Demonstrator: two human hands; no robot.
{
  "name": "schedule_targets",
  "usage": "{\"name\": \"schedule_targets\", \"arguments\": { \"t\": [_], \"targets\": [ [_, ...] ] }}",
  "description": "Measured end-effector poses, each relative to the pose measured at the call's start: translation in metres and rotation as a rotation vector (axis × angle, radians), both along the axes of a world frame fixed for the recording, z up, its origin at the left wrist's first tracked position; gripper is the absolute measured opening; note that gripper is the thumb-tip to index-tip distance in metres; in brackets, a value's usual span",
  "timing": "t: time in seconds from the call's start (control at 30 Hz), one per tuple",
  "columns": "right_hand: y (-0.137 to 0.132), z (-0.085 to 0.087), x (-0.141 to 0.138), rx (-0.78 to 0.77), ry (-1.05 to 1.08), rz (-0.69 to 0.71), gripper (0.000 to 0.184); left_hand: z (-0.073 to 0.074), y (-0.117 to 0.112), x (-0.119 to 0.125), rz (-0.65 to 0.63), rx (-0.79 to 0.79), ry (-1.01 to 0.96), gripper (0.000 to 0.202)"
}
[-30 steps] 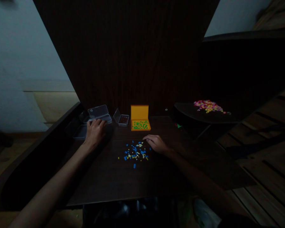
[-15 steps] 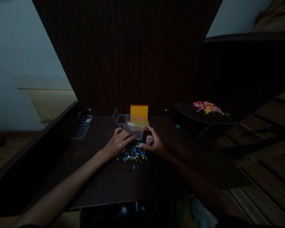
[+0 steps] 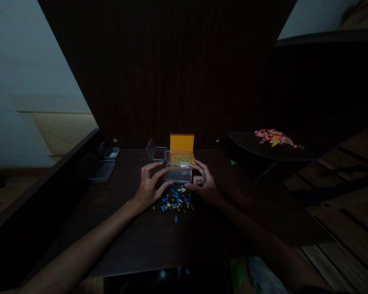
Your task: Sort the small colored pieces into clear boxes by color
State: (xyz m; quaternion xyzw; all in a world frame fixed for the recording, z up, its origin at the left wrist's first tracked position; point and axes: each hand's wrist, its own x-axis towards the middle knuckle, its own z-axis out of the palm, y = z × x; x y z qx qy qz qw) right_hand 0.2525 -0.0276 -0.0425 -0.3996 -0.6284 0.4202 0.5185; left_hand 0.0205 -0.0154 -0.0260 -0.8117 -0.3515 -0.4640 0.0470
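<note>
the left hand [image 3: 149, 185] and right hand [image 3: 205, 185] each curl partly closed around one end of a clear plastic box [image 3: 178, 173], probably to keep it level and steady. the box sits low over the dark surface [image 3: 135, 232], just behind a scatter of blue and yellow pieces [image 3: 176, 201]. it is see-through and looks empty. its lid seems raised, with the orange box [image 3: 181, 143] of green pieces showing behind it.

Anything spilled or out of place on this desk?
Yes: blue and yellow pieces lie scattered loose on the table, in front of the clear box held between left hand and right hand; one blue piece strays nearer the camera. A pink-yellow heap lies uncontained on the side shelf.
</note>
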Motion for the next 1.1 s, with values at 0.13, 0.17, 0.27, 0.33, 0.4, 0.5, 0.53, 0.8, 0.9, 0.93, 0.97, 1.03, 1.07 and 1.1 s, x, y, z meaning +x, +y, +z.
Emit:
{"name": "schedule_targets", "arguments": {
  "t": [0.13, 0.17, 0.27, 0.33, 0.4, 0.5, 0.53, 0.8, 0.9, 0.93, 0.97, 1.03, 1.07, 1.1],
  "targets": [
    [0.002, 0.005, 0.001, -0.036, 0.094, 0.026, 0.086, 0.007, 0.0, -0.002, -0.062, -0.278, -0.228, 0.05],
    [0.002, 0.005, 0.001, -0.043, 0.119, 0.038, 0.085, 0.008, 0.001, -0.003, -0.129, -0.36, -0.268, 0.052],
    [0.003, 0.001, 0.001, -0.047, 0.169, 0.065, 0.076, 0.009, 0.003, -0.002, -0.403, -0.639, -0.401, 0.058],
    [0.003, -0.002, 0.0, -0.051, 0.171, 0.066, 0.067, 0.007, 0.005, -0.001, -0.565, -0.819, -0.498, 0.062],
    [0.003, -0.005, 0.0, -0.064, 0.149, 0.064, 0.063, 0.005, 0.005, 0.0, -0.659, -0.945, -0.584, 0.067],
    [0.005, -0.005, 0.002, -0.084, 0.07, 0.076, 0.063, 0.002, 0.005, 0.001, -0.705, -1.025, -0.677, 0.073],
    [0.005, -0.003, 0.004, -0.087, 0.024, 0.083, 0.066, 0.001, 0.005, 0.001, -0.707, -1.036, -0.695, 0.074],
    [0.016, 0.014, 0.044, 0.143, -0.535, 0.18, 0.036, -0.006, 0.014, -0.002, -0.589, -0.977, -0.795, 0.083],
    [0.02, 0.018, 0.054, 0.12, -0.683, 0.355, 0.033, -0.01, 0.02, -0.006, -0.535, -0.943, -0.81, 0.086],
    [0.021, 0.018, 0.056, 0.103, -0.71, 0.393, 0.033, -0.011, 0.023, -0.007, -0.521, -0.94, -0.813, 0.087],
    [0.021, 0.019, 0.057, 0.087, -0.727, 0.421, 0.032, -0.013, 0.025, -0.007, -0.507, -0.936, -0.815, 0.087],
    [0.021, 0.019, 0.057, 0.066, -0.743, 0.457, 0.029, -0.016, 0.028, -0.008, -0.494, -0.936, -0.811, 0.088],
    [0.021, 0.019, 0.056, 0.058, -0.744, 0.47, 0.026, -0.017, 0.029, -0.008, -0.493, -0.932, -0.81, 0.088],
    [0.021, 0.019, 0.056, 0.049, -0.742, 0.48, 0.024, -0.018, 0.03, -0.008, -0.496, -0.928, -0.807, 0.088]
  ]
}}
